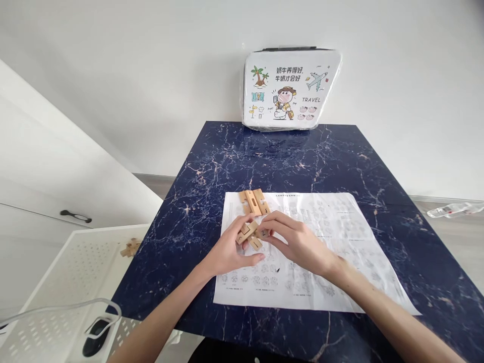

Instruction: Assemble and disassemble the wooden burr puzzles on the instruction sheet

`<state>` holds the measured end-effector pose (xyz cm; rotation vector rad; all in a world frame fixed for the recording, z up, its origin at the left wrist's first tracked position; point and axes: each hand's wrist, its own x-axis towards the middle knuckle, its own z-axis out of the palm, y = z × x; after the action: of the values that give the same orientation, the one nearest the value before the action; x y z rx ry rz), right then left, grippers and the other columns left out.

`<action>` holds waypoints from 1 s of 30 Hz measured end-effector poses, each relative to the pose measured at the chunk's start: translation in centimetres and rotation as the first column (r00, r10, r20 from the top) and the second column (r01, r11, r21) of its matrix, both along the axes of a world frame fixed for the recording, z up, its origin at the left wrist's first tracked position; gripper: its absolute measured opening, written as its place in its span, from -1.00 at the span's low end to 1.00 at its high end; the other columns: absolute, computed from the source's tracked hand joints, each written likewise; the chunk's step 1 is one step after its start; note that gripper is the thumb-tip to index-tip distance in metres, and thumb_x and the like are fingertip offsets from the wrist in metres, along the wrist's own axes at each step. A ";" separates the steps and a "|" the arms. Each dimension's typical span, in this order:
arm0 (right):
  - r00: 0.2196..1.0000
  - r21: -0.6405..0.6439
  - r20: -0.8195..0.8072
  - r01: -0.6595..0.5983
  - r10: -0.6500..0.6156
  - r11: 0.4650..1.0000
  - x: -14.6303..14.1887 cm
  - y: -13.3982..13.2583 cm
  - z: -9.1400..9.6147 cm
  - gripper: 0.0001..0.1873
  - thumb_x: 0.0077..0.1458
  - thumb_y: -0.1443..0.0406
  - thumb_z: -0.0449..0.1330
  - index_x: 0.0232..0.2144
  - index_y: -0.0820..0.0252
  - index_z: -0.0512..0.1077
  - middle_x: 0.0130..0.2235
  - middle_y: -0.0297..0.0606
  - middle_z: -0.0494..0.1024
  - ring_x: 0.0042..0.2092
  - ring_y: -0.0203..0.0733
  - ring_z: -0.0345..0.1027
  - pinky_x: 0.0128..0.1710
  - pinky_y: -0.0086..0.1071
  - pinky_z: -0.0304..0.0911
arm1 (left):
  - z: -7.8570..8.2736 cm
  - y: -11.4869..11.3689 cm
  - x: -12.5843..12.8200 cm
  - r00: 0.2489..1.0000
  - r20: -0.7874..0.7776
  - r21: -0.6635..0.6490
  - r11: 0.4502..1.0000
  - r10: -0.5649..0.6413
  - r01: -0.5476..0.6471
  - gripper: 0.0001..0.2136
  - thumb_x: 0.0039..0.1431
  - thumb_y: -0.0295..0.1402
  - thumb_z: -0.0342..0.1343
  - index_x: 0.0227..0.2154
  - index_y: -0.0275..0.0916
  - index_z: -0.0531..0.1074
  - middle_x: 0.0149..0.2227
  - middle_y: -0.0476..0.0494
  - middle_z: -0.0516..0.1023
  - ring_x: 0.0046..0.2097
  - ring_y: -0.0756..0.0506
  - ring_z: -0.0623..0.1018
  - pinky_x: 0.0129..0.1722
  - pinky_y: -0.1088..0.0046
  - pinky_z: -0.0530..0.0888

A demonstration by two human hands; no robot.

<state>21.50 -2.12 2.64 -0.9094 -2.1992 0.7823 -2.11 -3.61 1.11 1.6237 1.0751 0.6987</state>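
Observation:
My left hand [231,247] is curled round a few joined wooden puzzle pieces [246,232], notched blocks marked with dark numbers, and its thumb is stretched out to the right. Against the right side of these pieces, my right hand [291,237] pinches another wooden puzzle piece [263,233] that bears a number. Just beyond my hands, more notched wooden pieces [254,200] lie side by side on the printed sheet [333,282]. The sheet is creased and covered with small diagrams. My fingers hide part of the held pieces.
A white case [260,113] with cartoon prints stands at the far edge of the dark blue marbled table [227,161], against the wall. Left and lower is a white perforated surface [86,257] with a wooden puzzle [130,247], a cable and a black object [94,343].

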 end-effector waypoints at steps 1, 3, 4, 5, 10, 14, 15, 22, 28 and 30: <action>1.000 0.009 0.010 -0.004 0.004 1.000 -0.1 -0.1 0.0 -0.75 0.52 0.27 0.08 0.06 0.02 0.55 0.04 -0.11 0.59 -0.09 0.01 0.65 -0.05 -0.04 0.64 | -0.1 0.0 0.1 1.000 -0.024 0.023 1.000 0.011 -0.011 -0.22 0.16 -0.17 0.42 0.40 0.00 0.22 0.14 -0.19 0.45 -0.26 -0.04 0.52 -0.25 0.36 0.57; 1.000 0.017 0.025 -0.015 0.015 1.000 -0.3 -0.2 0.1 -0.72 0.52 0.29 0.06 0.06 0.02 0.56 0.03 -0.12 0.58 -0.12 -0.02 0.65 -0.07 -0.08 0.64 | -0.3 0.0 0.3 0.997 -0.071 0.059 0.998 0.019 -0.015 -0.28 0.22 -0.15 0.38 0.38 0.01 0.23 0.20 -0.22 0.44 -0.23 -0.07 0.56 -0.27 0.36 0.57; 0.999 0.014 0.031 -0.019 0.018 1.000 -0.3 -0.2 0.1 -0.72 0.52 0.30 0.06 0.06 0.02 0.56 0.01 -0.13 0.58 -0.15 -0.04 0.64 -0.09 -0.10 0.64 | -0.5 0.0 0.3 0.996 -0.087 0.077 0.997 0.018 -0.011 -0.30 0.24 -0.15 0.35 0.39 0.02 0.23 0.23 -0.23 0.45 -0.18 -0.12 0.59 -0.25 0.35 0.58; 0.999 0.009 0.038 -0.017 0.017 1.000 -0.3 -0.2 0.1 -0.71 0.51 0.30 0.06 0.06 0.02 0.56 -0.02 -0.14 0.58 -0.18 -0.07 0.63 -0.11 -0.12 0.64 | -0.6 0.0 0.4 0.995 -0.102 0.097 0.995 0.015 -0.005 -0.30 0.25 -0.17 0.34 0.40 0.03 0.22 0.26 -0.24 0.45 -0.09 -0.18 0.62 -0.20 0.32 0.60; 0.999 -0.017 0.049 -0.001 0.002 1.000 -0.3 -0.2 0.2 -0.75 0.48 0.31 0.10 0.04 0.02 0.56 -0.10 -0.18 0.55 -0.25 -0.12 0.60 -0.20 -0.19 0.61 | -1.0 -0.2 0.5 0.986 -0.168 0.109 0.993 -0.015 0.034 -0.27 0.25 -0.23 0.30 0.44 0.02 0.19 0.33 -0.25 0.45 -0.02 -0.24 0.65 -0.10 0.24 0.62; 0.999 -0.021 0.047 0.004 -0.003 1.000 -0.4 -0.2 0.2 -0.75 0.47 0.34 0.10 0.04 0.06 0.54 -0.06 -0.14 0.55 -0.23 -0.10 0.61 -0.21 -0.16 0.61 | -0.8 -0.3 0.6 0.979 -0.202 0.083 0.995 -0.032 0.050 -0.24 0.25 -0.22 0.29 0.47 0.01 0.14 0.25 -0.25 0.51 -0.36 -0.05 0.56 -0.27 0.30 0.58; 0.999 -0.016 0.051 0.002 -0.002 1.000 -0.5 -0.2 0.2 -0.75 0.48 0.34 0.09 0.04 0.06 0.54 -0.05 -0.14 0.55 -0.24 -0.10 0.61 -0.21 -0.16 0.61 | -0.7 -0.3 0.6 0.980 -0.196 0.078 0.996 -0.032 0.048 -0.24 0.25 -0.22 0.29 0.47 0.01 0.14 0.25 -0.25 0.51 -0.35 -0.05 0.56 -0.29 0.31 0.57; 0.992 0.021 0.093 -0.089 0.087 0.996 -1.3 -0.5 1.0 -0.68 0.51 0.36 0.01 -0.05 0.08 0.58 -0.06 -0.15 0.58 -0.26 -0.13 0.58 -0.30 -0.24 0.58 | -0.6 -0.3 0.6 0.978 -0.203 0.124 0.989 -0.052 0.079 -0.23 0.17 -0.34 0.29 0.44 -0.03 0.20 0.07 -0.20 0.63 -0.06 -0.28 0.65 -0.06 0.19 0.58; 0.994 0.086 0.054 -0.102 0.098 0.991 -1.8 -0.5 1.0 -0.75 0.45 0.40 0.12 -0.08 0.07 0.59 -0.06 -0.16 0.64 -0.08 0.01 0.60 -0.04 -0.04 0.57 | -0.7 -0.2 0.7 0.961 -0.265 0.148 0.982 -0.076 0.119 -0.32 0.19 -0.29 0.28 0.38 -0.06 0.26 0.03 -0.18 0.63 -0.08 -0.27 0.66 -0.07 0.20 0.56; 0.994 0.088 0.024 -0.104 0.102 0.991 -1.7 -0.4 1.1 -0.79 0.43 0.39 0.18 -0.05 0.04 0.59 -0.05 -0.17 0.64 -0.03 0.04 0.59 0.01 0.00 0.55 | -0.7 -0.3 0.7 0.966 -0.251 0.145 0.984 -0.064 0.102 -0.27 0.19 -0.27 0.29 0.41 -0.08 0.20 -0.02 -0.16 0.63 -0.16 -0.23 0.64 -0.13 0.24 0.55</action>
<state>19.83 -2.48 3.77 -0.7680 -2.2942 0.7197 -1.45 -3.90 0.46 1.9186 1.1427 0.5467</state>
